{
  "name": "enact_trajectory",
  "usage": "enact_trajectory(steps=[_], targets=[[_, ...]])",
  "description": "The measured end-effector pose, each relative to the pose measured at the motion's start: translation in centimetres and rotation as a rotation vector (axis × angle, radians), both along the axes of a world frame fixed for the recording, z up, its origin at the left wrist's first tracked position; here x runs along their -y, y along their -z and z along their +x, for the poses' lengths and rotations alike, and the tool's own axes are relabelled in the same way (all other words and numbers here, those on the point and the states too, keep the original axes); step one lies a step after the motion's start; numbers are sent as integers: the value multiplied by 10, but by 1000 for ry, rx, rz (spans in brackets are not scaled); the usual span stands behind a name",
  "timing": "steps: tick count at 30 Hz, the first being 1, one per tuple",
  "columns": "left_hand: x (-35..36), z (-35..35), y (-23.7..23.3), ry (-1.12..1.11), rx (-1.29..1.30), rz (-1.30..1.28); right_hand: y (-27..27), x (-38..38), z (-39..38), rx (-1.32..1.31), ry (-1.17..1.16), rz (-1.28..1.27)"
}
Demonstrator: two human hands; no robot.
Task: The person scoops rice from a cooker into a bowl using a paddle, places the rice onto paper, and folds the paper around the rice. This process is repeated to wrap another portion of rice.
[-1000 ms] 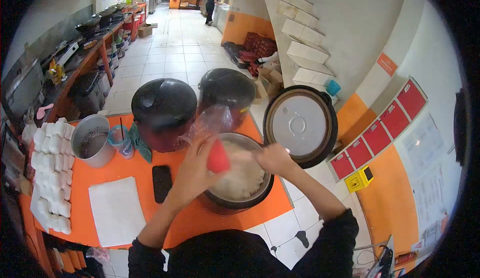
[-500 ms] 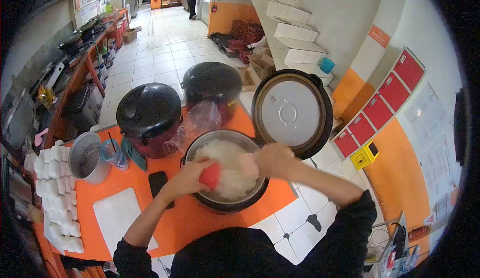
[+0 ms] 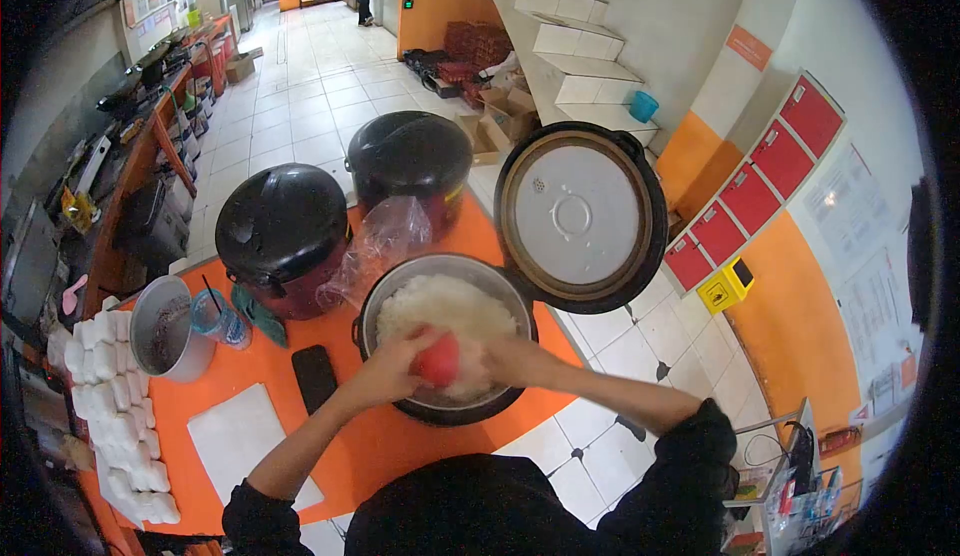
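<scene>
Cooked white rice (image 3: pixel 440 304) fills much of the open rice cooker (image 3: pixel 460 417) in front of me. My left hand (image 3: pixel 393 367) is closed around a small red cup (image 3: pixel 437 361), held tilted low over the rice. Just to its right, my right hand (image 3: pixel 512 362) is closed and reaches into the cooker, close to the cup. The pale pink rice paddle in its grip is mostly hidden now. The cooker's round lid (image 3: pixel 572 214) stands raised on its hinge behind my right hand.
Two dark lidded cookers (image 3: pixel 282 231) stand beyond the open one, with a clear plastic bag (image 3: pixel 385 241) between. On the orange table (image 3: pixel 365 466) lie a phone (image 3: pixel 315 378), white paper (image 3: pixel 240 441), several white wrapped portions (image 3: pixel 120 421), a metal pot (image 3: pixel 175 341) and a plastic cup (image 3: pixel 222 321).
My right hand has moved down and left into the cooker, bringing the paddle against the red cup. My left hand and the cup have shifted slightly right. The view has turned a little.
</scene>
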State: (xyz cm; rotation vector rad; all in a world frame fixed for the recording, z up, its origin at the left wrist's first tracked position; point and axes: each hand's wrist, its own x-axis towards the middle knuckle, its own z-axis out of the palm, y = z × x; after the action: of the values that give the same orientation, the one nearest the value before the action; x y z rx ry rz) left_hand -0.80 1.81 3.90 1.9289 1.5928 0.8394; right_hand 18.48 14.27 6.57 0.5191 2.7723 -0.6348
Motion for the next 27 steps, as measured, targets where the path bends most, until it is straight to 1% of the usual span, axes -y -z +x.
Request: enact_trajectory(steps=[2,5,8,11,14,17,20,21,23,24,26,27], targets=[[0,5,4,-4,-40,18,2,29,-3,-73,124,9],[3,16,-10,-57,-119,19,-14,54,-1,-160,161,-31],[8,22,-2,-114,-153,60,-25,68,7,-129,173,65],[12,24,-16,-179,-66,54,-20,82,19,-302,100,164],[10,30,-24,-326,-210,192,-8,103,18,-248,225,404],[8,24,-39,-342,-93,261,-15,119,19,-260,322,483],[9,9,-42,-289,-60,308,-9,112,34,-399,328,475],[9,0,-34,-258,-28,326,-11,105,40,-394,367,402],[13,-10,-26,-297,79,219,-20,87,53,-381,433,249],[15,-12,-25,-318,135,164,-25,76,59,-477,401,213],[19,-11,-34,-228,92,244,-39,56,64,-663,344,133],[20,-9,-37,-179,73,282,-49,51,60,-710,367,-83]])
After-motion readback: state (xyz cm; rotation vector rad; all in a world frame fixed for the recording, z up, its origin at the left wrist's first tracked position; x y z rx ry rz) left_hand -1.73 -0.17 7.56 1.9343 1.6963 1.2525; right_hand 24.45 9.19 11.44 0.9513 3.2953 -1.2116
